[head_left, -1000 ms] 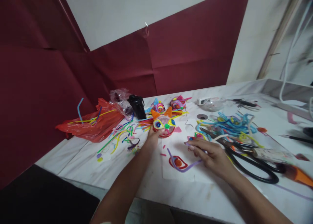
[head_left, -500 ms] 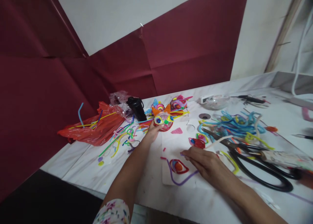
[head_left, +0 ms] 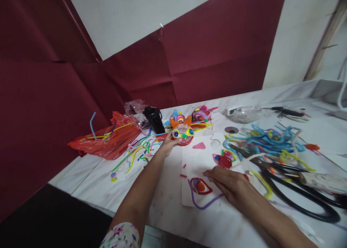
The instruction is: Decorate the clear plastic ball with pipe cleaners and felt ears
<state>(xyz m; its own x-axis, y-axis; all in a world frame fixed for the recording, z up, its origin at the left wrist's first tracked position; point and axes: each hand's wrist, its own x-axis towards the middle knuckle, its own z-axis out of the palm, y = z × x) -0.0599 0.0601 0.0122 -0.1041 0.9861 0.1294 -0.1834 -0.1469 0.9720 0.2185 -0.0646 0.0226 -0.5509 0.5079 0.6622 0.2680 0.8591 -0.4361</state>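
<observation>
My left hand (head_left: 170,142) grips the edge of a round cat-like face (head_left: 185,135) with orange ears, yellow-rimmed blue eyes and a green nose. Over the white paper (head_left: 189,154), my right hand (head_left: 223,177) has its fingers pinched together on a purple pipe cleaner (head_left: 203,207), which curves below a red-rimmed eye shape (head_left: 201,186). A red piece (head_left: 223,161) with a green and yellow loop lies just beyond the right hand. On the paper there is also a pink patch (head_left: 199,146).
Large black-handled scissors (head_left: 261,164) lie at the right, beside blue pipe cleaners (head_left: 268,139). A black bottle (head_left: 155,120) and red plastic bag (head_left: 108,143) are at the left. Behind sits another decorated piece (head_left: 202,114). Pliers (head_left: 290,112) rest at the back right.
The view has shifted slightly, so the tabletop things appear a little farther right. Both hands keep nearly the same places and grips.
</observation>
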